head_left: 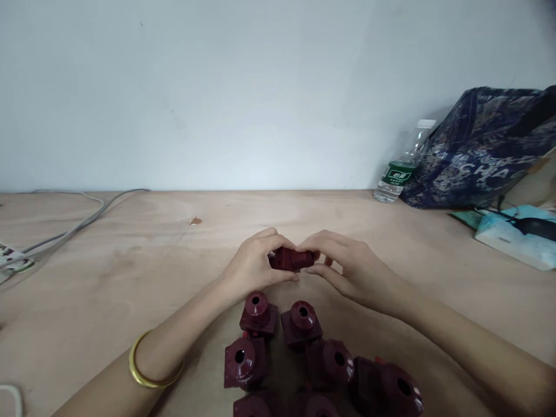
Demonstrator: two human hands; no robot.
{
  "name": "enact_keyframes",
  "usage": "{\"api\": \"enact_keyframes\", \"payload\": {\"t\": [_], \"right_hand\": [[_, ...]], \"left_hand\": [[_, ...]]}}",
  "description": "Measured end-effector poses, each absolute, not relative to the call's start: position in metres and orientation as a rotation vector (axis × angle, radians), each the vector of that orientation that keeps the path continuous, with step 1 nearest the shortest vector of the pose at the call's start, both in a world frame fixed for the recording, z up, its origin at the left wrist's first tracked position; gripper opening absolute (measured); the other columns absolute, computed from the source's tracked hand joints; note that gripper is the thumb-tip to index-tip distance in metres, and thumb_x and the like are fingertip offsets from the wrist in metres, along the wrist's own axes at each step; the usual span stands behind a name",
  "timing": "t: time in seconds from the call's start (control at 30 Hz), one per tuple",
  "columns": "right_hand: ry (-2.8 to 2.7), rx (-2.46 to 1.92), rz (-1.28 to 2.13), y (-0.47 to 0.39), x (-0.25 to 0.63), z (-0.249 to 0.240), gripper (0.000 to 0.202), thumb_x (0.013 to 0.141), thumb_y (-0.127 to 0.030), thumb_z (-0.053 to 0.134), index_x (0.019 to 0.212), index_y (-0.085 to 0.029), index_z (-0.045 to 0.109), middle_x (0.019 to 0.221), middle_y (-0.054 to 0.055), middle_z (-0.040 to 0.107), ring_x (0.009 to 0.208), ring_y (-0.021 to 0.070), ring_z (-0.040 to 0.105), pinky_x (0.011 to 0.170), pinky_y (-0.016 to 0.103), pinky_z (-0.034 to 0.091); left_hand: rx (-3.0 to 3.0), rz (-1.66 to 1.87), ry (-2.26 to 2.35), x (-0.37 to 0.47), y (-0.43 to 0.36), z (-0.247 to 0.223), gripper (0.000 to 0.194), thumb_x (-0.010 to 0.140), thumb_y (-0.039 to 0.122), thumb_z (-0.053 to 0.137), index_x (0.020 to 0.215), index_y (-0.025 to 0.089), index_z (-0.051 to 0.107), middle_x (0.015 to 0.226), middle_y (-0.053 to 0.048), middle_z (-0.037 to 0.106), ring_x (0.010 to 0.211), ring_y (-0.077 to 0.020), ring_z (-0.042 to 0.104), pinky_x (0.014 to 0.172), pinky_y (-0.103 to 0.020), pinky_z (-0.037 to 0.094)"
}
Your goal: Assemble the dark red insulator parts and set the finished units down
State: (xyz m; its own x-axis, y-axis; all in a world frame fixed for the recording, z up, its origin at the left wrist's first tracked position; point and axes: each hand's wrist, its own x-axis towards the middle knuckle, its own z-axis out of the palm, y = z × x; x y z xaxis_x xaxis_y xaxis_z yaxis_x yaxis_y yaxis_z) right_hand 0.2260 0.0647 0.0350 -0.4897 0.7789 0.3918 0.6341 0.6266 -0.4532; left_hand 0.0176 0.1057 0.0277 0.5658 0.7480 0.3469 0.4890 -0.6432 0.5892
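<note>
A dark red plastic part (291,259) lies on its side between my two hands, just above the wooden table. My left hand (259,262) is wrapped round its left end, thumb below and fingers above. The fingertips of my right hand (336,260) pinch its right end. Nearer to me stand several similar dark red parts with square bases and round, holed tops, among them one at the front left (256,310) and one beside it (302,321). Those closest to me are partly cut off by the lower edge.
A water bottle (394,176) leans against a patterned blue bag (478,150) at the back right. Near them lie a light blue packet (519,240) and a black object. Grey cables (93,217) run along the left of the table (143,278) by the wall.
</note>
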Motion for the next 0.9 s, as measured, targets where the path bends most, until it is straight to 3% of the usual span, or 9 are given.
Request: {"api": "enact_keyframes", "payload": {"t": [0.07, 0.17, 0.33, 0.47, 0.6, 0.7, 0.8, 0.9], "right_hand": [[-2.229, -1.245, 0.294, 0.065, 0.224, 0.033, 0.023, 0.089, -0.039, 0.054, 0.095, -0.020, 0.064, 0.081, 0.003, 0.069, 0.069, 0.0162, 0.062, 0.061, 0.026, 0.043], [-2.206, -1.455, 0.240, 0.067, 0.223, 0.034, 0.039, 0.089, -0.051, 0.047, 0.076, -0.018, 0.064, 0.066, 0.003, 0.067, 0.060, 0.0181, 0.061, 0.055, 0.027, 0.038], [-2.112, -1.479, 0.261, 0.079, 0.242, 0.043, 0.038, 0.092, -0.050, 0.042, 0.084, -0.020, 0.065, 0.063, 0.001, 0.065, 0.059, 0.0166, 0.061, 0.056, 0.026, 0.038], [-2.138, -1.485, 0.358, 0.087, 0.259, 0.045, 0.036, 0.090, -0.049, 0.047, 0.081, -0.020, 0.066, 0.064, 0.000, 0.065, 0.058, 0.0154, 0.061, 0.056, 0.025, 0.038], [-2.118, -1.447, 0.509, 0.086, 0.261, 0.048, 0.039, 0.092, -0.047, 0.043, 0.077, -0.018, 0.065, 0.065, 0.001, 0.065, 0.056, 0.0134, 0.060, 0.055, 0.024, 0.040], [-2.105, -1.359, 0.646, 0.076, 0.251, 0.053, 0.041, 0.094, -0.046, 0.039, 0.086, -0.017, 0.067, 0.063, 0.000, 0.063, 0.051, 0.0112, 0.056, 0.053, 0.023, 0.040], [-2.188, -1.217, 0.761, 0.063, 0.233, 0.057, 0.034, 0.092, -0.044, 0.045, 0.099, -0.019, 0.066, 0.061, -0.002, 0.061, 0.052, 0.0109, 0.054, 0.053, 0.022, 0.038], [-2.255, -1.139, 0.809, 0.057, 0.219, 0.055, 0.026, 0.084, -0.044, 0.058, 0.094, -0.021, 0.067, 0.059, -0.004, 0.059, 0.053, 0.0104, 0.052, 0.051, 0.021, 0.035]], "left_hand": [[2.369, 0.804, 0.986, 0.018, 0.107, 0.026, 0.036, 0.062, 0.034, 0.080, 0.093, 0.020, 0.068, 0.081, 0.000, 0.057, 0.074, -0.0152, 0.056, 0.066, -0.027, 0.043], [2.305, 0.814, 0.985, 0.022, 0.108, 0.019, 0.037, 0.059, 0.031, 0.082, 0.091, 0.020, 0.068, 0.084, -0.001, 0.060, 0.077, -0.0161, 0.057, 0.068, -0.027, 0.043], [1.766, 0.719, 0.922, 0.021, 0.111, 0.006, 0.053, 0.054, 0.032, 0.085, 0.099, 0.017, 0.062, 0.092, -0.004, 0.066, 0.087, -0.0198, 0.062, 0.078, -0.032, 0.047], [1.505, 0.503, 0.627, 0.009, 0.114, 0.008, 0.056, 0.069, 0.056, 0.070, 0.109, 0.016, 0.063, 0.108, -0.009, 0.067, 0.101, -0.0219, 0.061, 0.092, -0.035, 0.045], [1.279, 0.531, 0.721, 0.005, 0.118, 0.005, 0.062, 0.082, 0.066, 0.045, 0.106, 0.012, 0.065, 0.099, -0.014, 0.068, 0.084, -0.0193, 0.066, 0.080, -0.034, 0.052], [1.204, 0.681, 0.841, 0.007, 0.120, 0.000, 0.051, 0.085, 0.059, 0.047, 0.101, 0.013, 0.065, 0.089, -0.010, 0.068, 0.070, -0.0153, 0.065, 0.069, -0.031, 0.053], [1.171, 0.698, 0.800, 0.010, 0.118, -0.001, 0.047, 0.086, 0.057, 0.047, 0.097, 0.015, 0.065, 0.090, -0.010, 0.069, 0.076, -0.0165, 0.066, 0.072, -0.030, 0.053], [1.205, 0.604, 0.726, 0.013, 0.112, 0.003, 0.051, 0.086, 0.060, 0.043, 0.097, 0.016, 0.066, 0.095, -0.012, 0.070, 0.085, -0.0182, 0.066, 0.080, -0.031, 0.051]]}}
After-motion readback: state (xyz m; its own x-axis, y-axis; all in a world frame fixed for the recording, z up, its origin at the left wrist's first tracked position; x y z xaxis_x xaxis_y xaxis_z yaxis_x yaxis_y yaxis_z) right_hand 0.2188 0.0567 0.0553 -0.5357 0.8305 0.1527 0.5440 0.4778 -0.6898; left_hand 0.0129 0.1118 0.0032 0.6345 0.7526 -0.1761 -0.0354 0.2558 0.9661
